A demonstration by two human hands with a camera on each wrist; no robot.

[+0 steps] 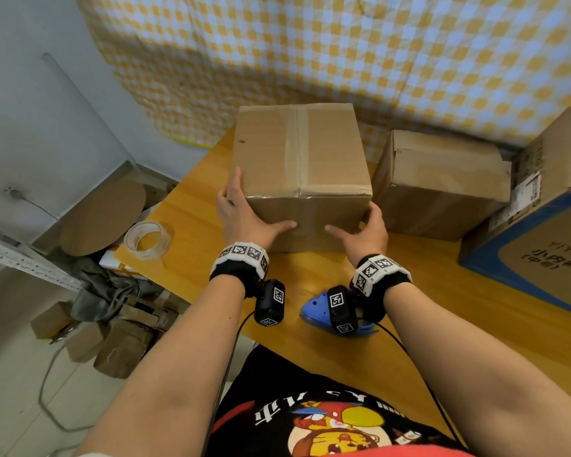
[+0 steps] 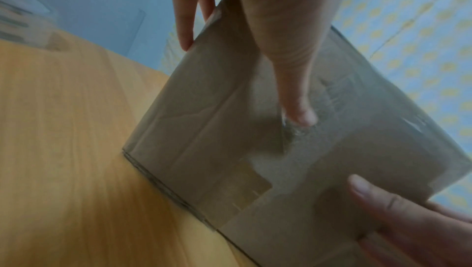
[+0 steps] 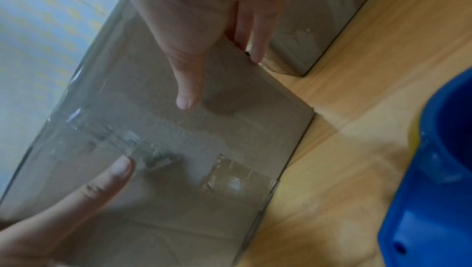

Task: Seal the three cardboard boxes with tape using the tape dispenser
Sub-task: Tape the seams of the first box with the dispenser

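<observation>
A closed cardboard box [image 1: 300, 153] stands on the wooden table [image 1: 185, 225], with clear tape [image 1: 295, 140] running along its top seam and down its front. My left hand [image 1: 248, 216] grips its near left corner, thumb [image 2: 293, 73] on the front face and fingers on the left side. My right hand [image 1: 366, 229] grips the near right corner the same way, thumb [image 3: 189, 73] on the front. The blue tape dispenser [image 1: 314, 308] lies on the table by my right wrist, held by neither hand. The wrist views are blurred.
A roll of clear tape [image 1: 148, 240] lies near the table's left edge. A second brown box [image 1: 442, 179] stands right of the held one, and a larger blue-printed box [image 1: 541, 232] at the far right. A checkered cloth hangs behind. Cardboard scraps lie on the floor at left.
</observation>
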